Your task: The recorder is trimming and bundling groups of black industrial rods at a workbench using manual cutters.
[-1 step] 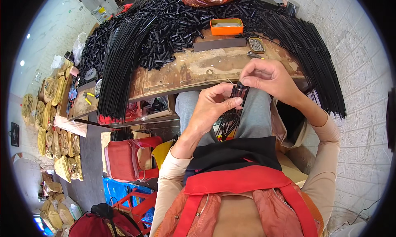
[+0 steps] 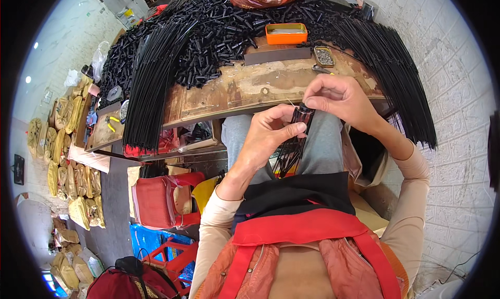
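Over my lap, my left hand [image 2: 265, 132] is closed around a glossy dark cylinder [image 2: 303, 118] held upright, thumb across its front. A bunch of thin black rods [image 2: 288, 159] hangs below that hand, between my knees. A thin wire [image 2: 290, 102] sticks up beside the left fingers. My right hand [image 2: 341, 98] pinches thumb and fingers together at the cylinder's top rim; what lies in the pinch is too small to make out. Just beyond the hands runs the front edge of a worn wooden table [image 2: 198, 104].
Black tubular parts [image 2: 213, 41] are heaped across the back. Bundles of black rods overhang the table at left [image 2: 148, 96] and right [image 2: 396, 70]. An orange box [image 2: 286, 36], a grey bar [image 2: 277, 56] and a small tray of metal bits [image 2: 323, 56] lie mid-table. Yellow-handled pliers [image 2: 110, 124] lie left.
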